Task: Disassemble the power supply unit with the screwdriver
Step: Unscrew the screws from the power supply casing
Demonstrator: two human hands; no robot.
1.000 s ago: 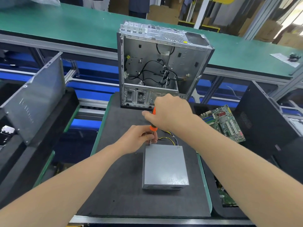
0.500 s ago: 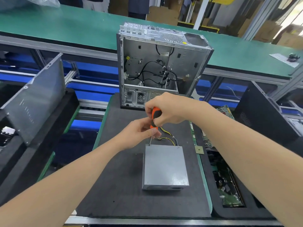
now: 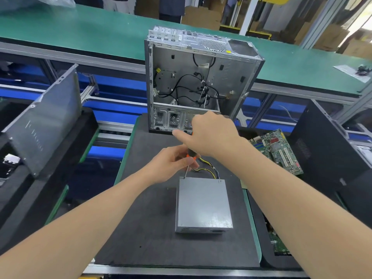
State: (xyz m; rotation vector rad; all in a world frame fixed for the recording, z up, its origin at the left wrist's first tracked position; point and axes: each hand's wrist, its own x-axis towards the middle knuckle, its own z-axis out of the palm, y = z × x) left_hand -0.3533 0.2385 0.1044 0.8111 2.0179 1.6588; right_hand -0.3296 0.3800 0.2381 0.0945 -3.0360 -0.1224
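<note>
Dark matting covers our tabletop (image 3: 141, 228), and the power supply unit (image 3: 203, 204) lies flat at its centre, cables trailing toward the gutted computer case (image 3: 201, 77) at twelve o'clock. Our right hand (image 3: 213, 135) is curled round the screwdriver (image 3: 190, 155) handle. Our left hand (image 3: 171, 164) pinches the shaft between its fingers (image 3: 187, 162), with the tip at the unit's eleven o'clock corner screw. We judge it early: the cover is on, and screws at one and five o'clock seem untouched.

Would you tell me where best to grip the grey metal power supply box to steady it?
Grip the grey metal power supply box across its long side walls near the near end, from above: it lies flat on the black mat, and its far edge is taken by yellow-and-black wires and the orange-handled screwdriver.
</note>
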